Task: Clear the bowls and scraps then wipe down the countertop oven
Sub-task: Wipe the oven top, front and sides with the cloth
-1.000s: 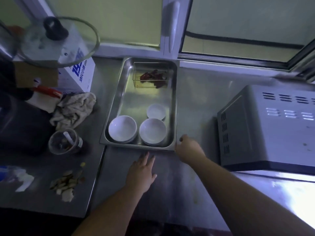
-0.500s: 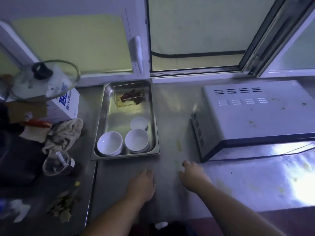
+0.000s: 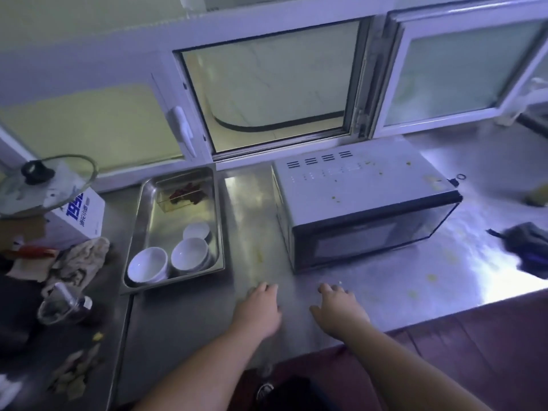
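A grey countertop oven [image 3: 364, 203] with a dark glass door stands on the steel counter, its top dotted with yellow crumbs. To its left a steel tray [image 3: 142, 232] holds three white bowls [image 3: 189, 253] and a clear box of red scraps [image 3: 185, 195]. My left hand [image 3: 261, 310] and my right hand [image 3: 338, 310] hover low over the counter in front of the oven, fingers relaxed, both holding nothing.
A crumpled rag [image 3: 81, 261] lies left of the tray, beside a plastic cup [image 3: 63, 304] and a glass lid [image 3: 44, 185] on a white box. Peel scraps [image 3: 74, 372] lie at the lower left. A dark cloth [image 3: 525, 247] sits at the right. Windows back the counter.
My right hand has left the tray's corner. Both hands have pulled back and to the right, in front of the oven. The view has swung right and up, showing the whole oven.
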Available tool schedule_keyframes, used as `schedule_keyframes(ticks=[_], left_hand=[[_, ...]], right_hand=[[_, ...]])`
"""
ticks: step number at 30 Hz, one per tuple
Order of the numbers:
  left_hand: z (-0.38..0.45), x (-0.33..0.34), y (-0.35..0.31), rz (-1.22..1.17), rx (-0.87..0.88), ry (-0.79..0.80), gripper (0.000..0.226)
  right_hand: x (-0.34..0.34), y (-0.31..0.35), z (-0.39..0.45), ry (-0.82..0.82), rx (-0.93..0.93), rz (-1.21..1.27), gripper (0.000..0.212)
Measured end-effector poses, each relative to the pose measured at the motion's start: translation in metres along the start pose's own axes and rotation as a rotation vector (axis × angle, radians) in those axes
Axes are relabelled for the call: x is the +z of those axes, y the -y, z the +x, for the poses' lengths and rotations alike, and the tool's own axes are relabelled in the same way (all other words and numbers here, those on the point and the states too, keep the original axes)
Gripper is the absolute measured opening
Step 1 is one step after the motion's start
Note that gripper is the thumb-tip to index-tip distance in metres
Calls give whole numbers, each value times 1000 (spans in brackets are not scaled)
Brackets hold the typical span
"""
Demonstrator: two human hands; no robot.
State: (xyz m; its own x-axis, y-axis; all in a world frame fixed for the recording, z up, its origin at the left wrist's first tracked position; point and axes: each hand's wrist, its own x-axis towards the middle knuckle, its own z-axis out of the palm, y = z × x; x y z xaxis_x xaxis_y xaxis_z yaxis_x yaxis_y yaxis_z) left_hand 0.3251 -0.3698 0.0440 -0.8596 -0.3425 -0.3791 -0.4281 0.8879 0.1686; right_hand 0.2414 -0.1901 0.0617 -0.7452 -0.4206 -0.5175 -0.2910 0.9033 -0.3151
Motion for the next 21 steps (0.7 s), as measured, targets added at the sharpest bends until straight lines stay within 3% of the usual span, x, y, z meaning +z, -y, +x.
schedule_keyframes(ticks=[12,21], left_hand=[[-46,23,-182,111,145,8,48],[-50,31,-280,201,304,40,48]], right_hand=[[-28,-179,-96,-131,170,90,45],[-44,-261,-144,-208,319,203,42]])
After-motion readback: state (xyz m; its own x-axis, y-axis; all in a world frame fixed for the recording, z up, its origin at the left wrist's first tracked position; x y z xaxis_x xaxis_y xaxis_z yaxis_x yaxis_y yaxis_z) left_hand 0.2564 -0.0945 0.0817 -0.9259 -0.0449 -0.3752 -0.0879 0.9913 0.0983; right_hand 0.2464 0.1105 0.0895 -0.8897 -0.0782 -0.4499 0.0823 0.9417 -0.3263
